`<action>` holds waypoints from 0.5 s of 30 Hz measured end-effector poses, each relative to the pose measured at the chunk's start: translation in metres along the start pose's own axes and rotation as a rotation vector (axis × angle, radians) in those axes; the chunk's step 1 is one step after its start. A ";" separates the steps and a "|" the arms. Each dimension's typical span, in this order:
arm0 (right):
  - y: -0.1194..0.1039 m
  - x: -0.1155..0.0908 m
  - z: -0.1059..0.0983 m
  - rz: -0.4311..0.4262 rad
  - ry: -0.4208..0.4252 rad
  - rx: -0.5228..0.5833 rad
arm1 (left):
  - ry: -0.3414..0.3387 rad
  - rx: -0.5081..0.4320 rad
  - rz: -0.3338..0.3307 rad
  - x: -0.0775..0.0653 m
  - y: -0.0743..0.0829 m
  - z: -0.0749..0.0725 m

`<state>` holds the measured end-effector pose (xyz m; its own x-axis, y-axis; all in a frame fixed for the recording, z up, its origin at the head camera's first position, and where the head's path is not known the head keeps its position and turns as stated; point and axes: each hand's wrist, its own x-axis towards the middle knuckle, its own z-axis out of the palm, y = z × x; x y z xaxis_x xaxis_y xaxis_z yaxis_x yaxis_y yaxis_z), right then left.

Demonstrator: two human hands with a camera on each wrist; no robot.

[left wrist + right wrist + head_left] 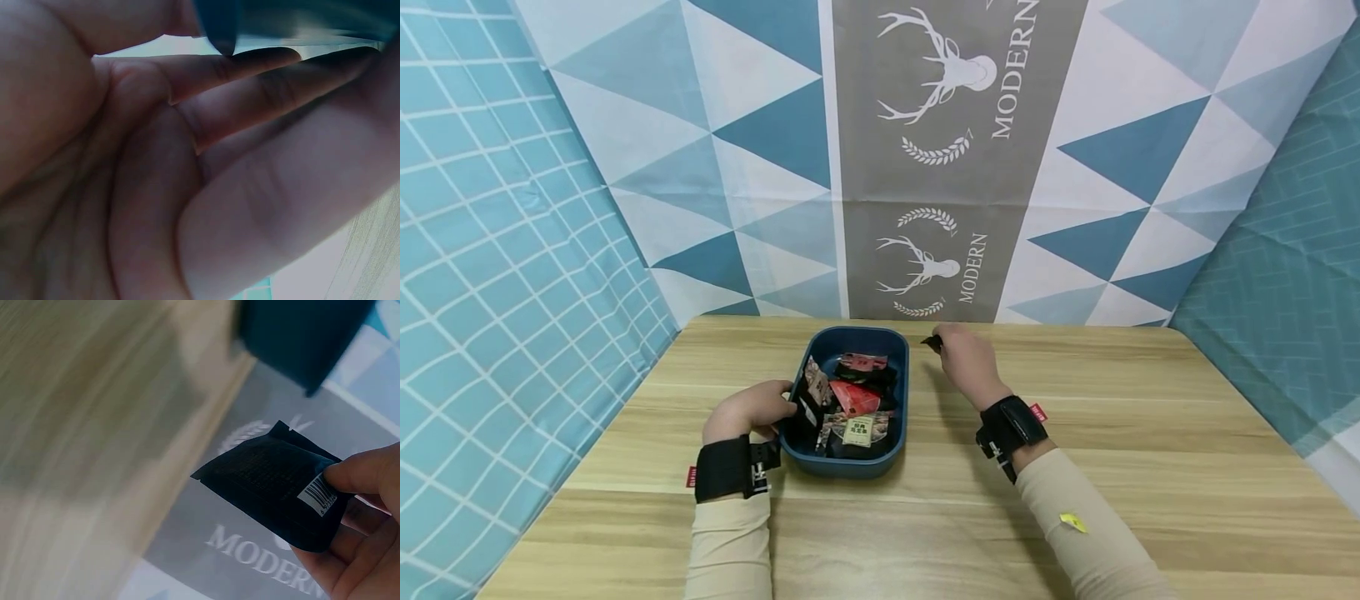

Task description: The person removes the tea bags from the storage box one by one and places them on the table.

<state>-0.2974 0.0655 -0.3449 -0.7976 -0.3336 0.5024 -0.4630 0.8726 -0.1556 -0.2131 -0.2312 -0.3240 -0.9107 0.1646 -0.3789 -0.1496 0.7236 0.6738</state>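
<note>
This looks like a small staged booth, closed in by printed sheets point(760, 200). The back sheet point(925, 192) bears blue and white triangles beside a grey strip point(865, 179) with deer heads point(973, 73) and the word MODERN; the left sheet point(512, 250) mimics square tiles, and the teal right sheet point(1292, 283) a brick-like pattern. Creases and ripples mark them as soft coverings, standing round a pale wood-grain counter point(1135, 400); what lies beyond cannot be told

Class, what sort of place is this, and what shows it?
Probably a makeshift recording booth: creased patterned sheets on three sides of a wooden table, plus two black wrist straps.
</note>
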 end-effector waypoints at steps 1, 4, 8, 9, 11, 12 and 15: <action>0.002 0.001 0.004 -0.001 -0.011 -0.015 | -0.002 -0.003 -0.001 0.000 0.000 0.000; 0.007 0.003 0.013 -0.005 -0.037 -0.049 | -0.006 -0.005 0.003 0.000 -0.002 0.000; 0.011 0.006 0.023 0.006 -0.068 -0.057 | -0.004 -0.007 0.008 0.000 -0.003 0.000; 0.011 0.007 0.024 0.010 -0.075 -0.051 | -0.002 -0.006 0.009 0.000 -0.003 0.000; 0.012 0.008 0.027 0.022 -0.088 -0.034 | 0.000 -0.002 0.010 -0.001 -0.002 0.001; 0.013 0.008 0.027 0.029 -0.094 -0.027 | 0.002 0.002 0.010 -0.001 -0.002 0.001; 0.019 0.009 0.035 0.017 -0.080 -0.003 | 0.009 0.016 0.007 -0.002 -0.001 0.000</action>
<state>-0.3270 0.0667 -0.3737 -0.8339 -0.3462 0.4298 -0.4480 0.8794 -0.1608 -0.2116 -0.2318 -0.3240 -0.9151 0.1637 -0.3685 -0.1373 0.7328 0.6665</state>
